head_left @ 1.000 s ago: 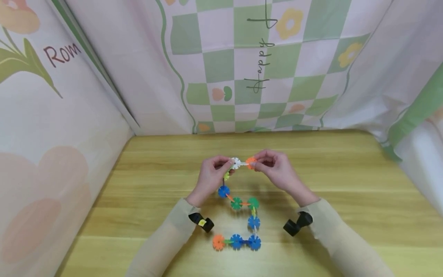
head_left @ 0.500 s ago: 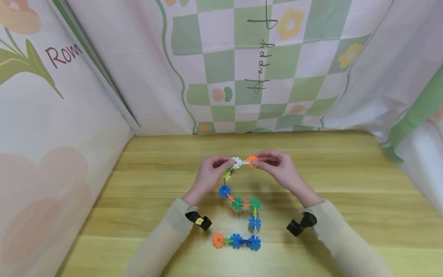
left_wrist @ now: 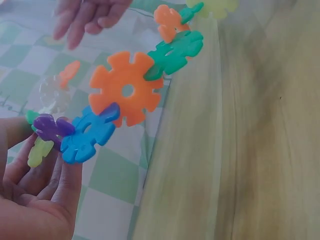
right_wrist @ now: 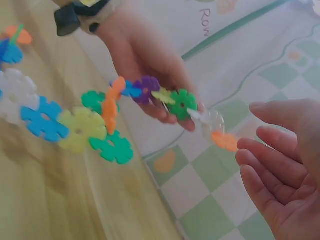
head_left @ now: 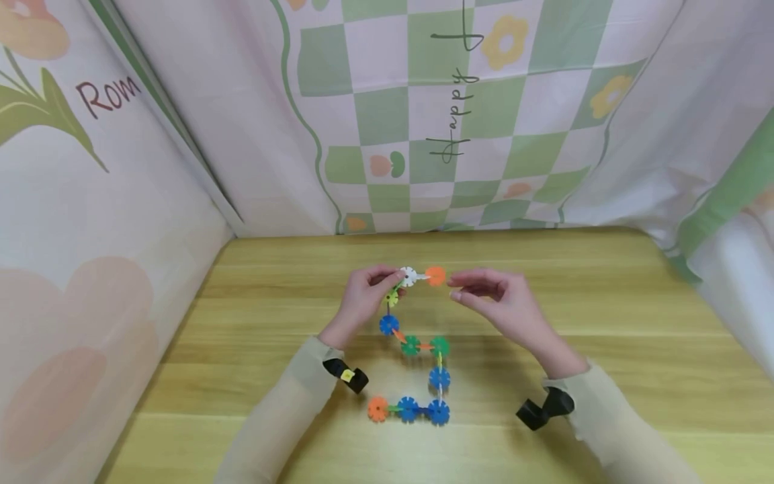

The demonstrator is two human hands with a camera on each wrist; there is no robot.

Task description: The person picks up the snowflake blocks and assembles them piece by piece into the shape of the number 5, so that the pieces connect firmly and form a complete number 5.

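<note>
A chain of interlocking plastic snowflake discs [head_left: 439, 378] in several colours bends in a stepped line in the head view. My left hand [head_left: 365, 294] pinches it near its far end, thumb at the white disc [head_left: 408, 276]. Beyond that, an orange disc [head_left: 435, 275] ends the chain. Just right of it, my right hand [head_left: 508, 306] holds nothing, its fingers loosely bent. In the left wrist view, a purple disc [left_wrist: 52, 128] and a larger-looking orange disc [left_wrist: 107, 85] hang by the left hand. The right wrist view shows the right fingertips [right_wrist: 245, 145] close to the orange end disc.
A wood-grain table [head_left: 635, 323] lies under the chain. Behind it hangs a green-and-white checked curtain [head_left: 435, 114], with a printed floral cloth [head_left: 91, 302] at the left. Each wrist carries a black camera [head_left: 532, 413].
The right hand has let go of the orange end disc and drawn back to the right. The left hand keeps its pinch, and the chain has shifted slightly away from the person.
</note>
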